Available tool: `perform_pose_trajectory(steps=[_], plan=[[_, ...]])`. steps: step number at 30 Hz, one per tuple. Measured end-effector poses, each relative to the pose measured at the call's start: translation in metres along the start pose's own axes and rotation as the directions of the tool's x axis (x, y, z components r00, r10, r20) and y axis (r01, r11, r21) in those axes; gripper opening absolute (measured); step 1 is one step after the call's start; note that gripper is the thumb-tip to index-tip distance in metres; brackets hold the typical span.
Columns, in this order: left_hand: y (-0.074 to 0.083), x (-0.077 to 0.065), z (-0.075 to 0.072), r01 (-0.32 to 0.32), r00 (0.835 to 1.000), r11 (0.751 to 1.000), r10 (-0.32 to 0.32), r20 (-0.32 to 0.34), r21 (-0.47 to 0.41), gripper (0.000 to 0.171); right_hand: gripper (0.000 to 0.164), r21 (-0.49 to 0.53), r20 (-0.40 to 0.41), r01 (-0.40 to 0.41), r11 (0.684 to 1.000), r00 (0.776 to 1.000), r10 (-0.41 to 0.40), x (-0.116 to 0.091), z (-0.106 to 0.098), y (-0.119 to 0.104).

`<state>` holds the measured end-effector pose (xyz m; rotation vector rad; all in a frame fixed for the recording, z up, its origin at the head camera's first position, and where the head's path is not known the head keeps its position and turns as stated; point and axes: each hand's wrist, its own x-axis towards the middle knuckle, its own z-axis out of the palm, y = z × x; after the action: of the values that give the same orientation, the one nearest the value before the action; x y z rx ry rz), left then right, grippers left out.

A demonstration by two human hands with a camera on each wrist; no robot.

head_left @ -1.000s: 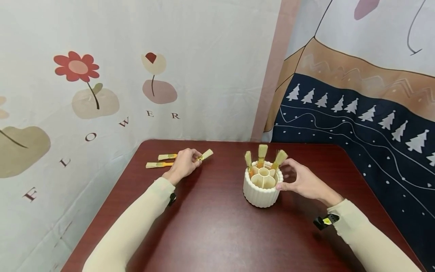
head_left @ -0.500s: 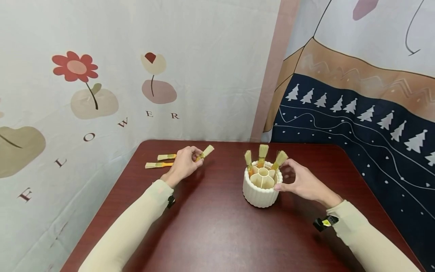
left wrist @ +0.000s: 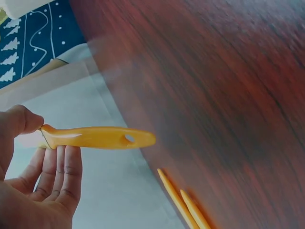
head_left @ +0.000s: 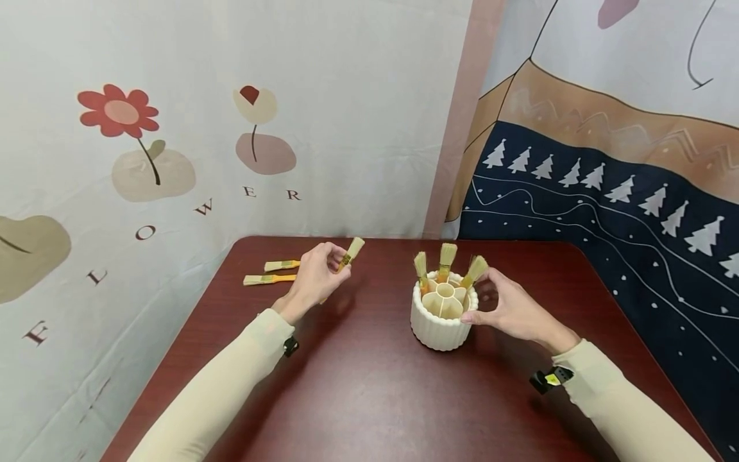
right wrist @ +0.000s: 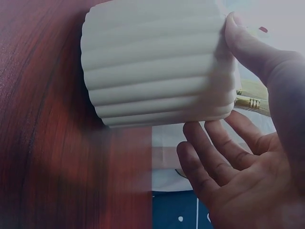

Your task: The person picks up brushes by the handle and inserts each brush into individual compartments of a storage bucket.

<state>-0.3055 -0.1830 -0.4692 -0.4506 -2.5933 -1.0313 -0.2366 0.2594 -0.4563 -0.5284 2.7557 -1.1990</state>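
My left hand [head_left: 314, 276] pinches a paintbrush [head_left: 355, 249] over the left part of the table, bristles up and tilted right. In the left wrist view its orange handle [left wrist: 95, 137] sticks out past the thumb and fingers. On the right, my right hand [head_left: 516, 311] holds the side of a white ribbed brush holder [head_left: 441, 330]. Its thumb [right wrist: 243, 38] lies at the rim and its fingertips touch the wall in the right wrist view. Three paintbrushes [head_left: 447, 256] stand bristles up in the holder's compartments; the front compartments show no brush.
Two more paintbrushes lie on the table left of my left hand, a nearer brush [head_left: 268, 280] and a farther brush [head_left: 281, 265], handle ends hidden behind the hand in the head view. The dark red table [head_left: 369, 398] meets a printed cloth backdrop [head_left: 358, 160] behind.
My left hand has lifted its paintbrush up from the table and turned it more upright. The right hand stays on the holder, which has hardly moved.
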Motion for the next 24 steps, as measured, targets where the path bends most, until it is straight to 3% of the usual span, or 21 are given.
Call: perform_pose_trajectory(steps=[15, 24], plan=[[0.023, -0.008, 0.000, -0.026, 0.997, 0.992, 0.017, -0.073, -0.125, 0.031, 0.082, -0.025, -0.045, 0.008, 1.000, 0.999, -0.009, -0.006, 0.006, -0.008], [0.034, -0.015, 0.001, -0.023, 0.998, 0.987, 0.013, -0.067, -0.161, 0.032, 0.087, -0.071, -0.070, -0.022, 0.997, 0.997, 0.017, -0.009, 0.009, -0.009]])
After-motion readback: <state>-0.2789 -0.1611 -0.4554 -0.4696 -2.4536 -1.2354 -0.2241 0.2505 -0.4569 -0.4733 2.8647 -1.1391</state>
